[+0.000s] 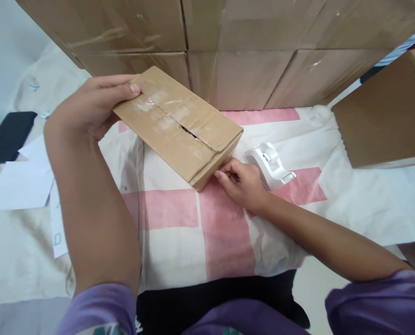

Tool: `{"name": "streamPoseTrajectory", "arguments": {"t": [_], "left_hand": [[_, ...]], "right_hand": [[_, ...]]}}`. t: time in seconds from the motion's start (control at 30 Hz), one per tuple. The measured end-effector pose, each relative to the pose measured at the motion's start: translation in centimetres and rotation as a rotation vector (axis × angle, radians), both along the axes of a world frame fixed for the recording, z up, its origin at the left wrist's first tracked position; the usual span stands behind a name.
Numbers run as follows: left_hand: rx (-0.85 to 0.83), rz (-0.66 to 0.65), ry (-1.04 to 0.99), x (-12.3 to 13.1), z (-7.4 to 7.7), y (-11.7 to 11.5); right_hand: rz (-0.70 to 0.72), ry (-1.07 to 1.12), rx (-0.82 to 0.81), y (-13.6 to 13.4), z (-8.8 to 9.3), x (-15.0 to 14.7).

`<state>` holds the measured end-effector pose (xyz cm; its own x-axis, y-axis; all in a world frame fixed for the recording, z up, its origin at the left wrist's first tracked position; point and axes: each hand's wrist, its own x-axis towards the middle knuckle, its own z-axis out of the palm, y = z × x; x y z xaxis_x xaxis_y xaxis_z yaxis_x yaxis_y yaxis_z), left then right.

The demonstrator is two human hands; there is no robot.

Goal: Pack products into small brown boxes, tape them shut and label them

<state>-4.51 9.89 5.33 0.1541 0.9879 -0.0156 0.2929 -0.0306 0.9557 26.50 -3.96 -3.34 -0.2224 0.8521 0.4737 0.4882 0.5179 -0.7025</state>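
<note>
A small brown cardboard box (172, 125) is held tilted above the cloth, its top flaps meeting at a worn seam with a dark gap near the middle. My left hand (98, 100) grips its far left end, thumb on top and fingers mostly hidden behind. At the lower right end of the box, my right hand (240, 181) has its fingers curled in a pinch against the end face. What sits between those fingertips is too small to make out. Just beyond that hand stands a white tape dispenser (272, 165) on the cloth.
Large taped cardboard boxes (242, 77) form a wall across the back. Another open-looking carton (385, 111) stands at right. White papers (18, 186) and a flat black object (10, 136) lie at left. Pink-and-white cloth (172, 251) covers the surface.
</note>
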Motion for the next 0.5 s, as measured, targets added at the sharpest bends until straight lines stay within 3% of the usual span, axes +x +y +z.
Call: {"name": "streamPoseTrajectory", "arguments": {"t": [0.27,0.5], "left_hand": [[-0.014,0.043,-0.018,0.5,0.24,-0.42],[-0.001,0.031,-0.044,0.17,-0.11,-0.21]], "right_hand": [[0.032,0.099,-0.133,0.05,-0.1,0.41],[0.104,0.172,-0.087,-0.01,0.15,0.73]]}}
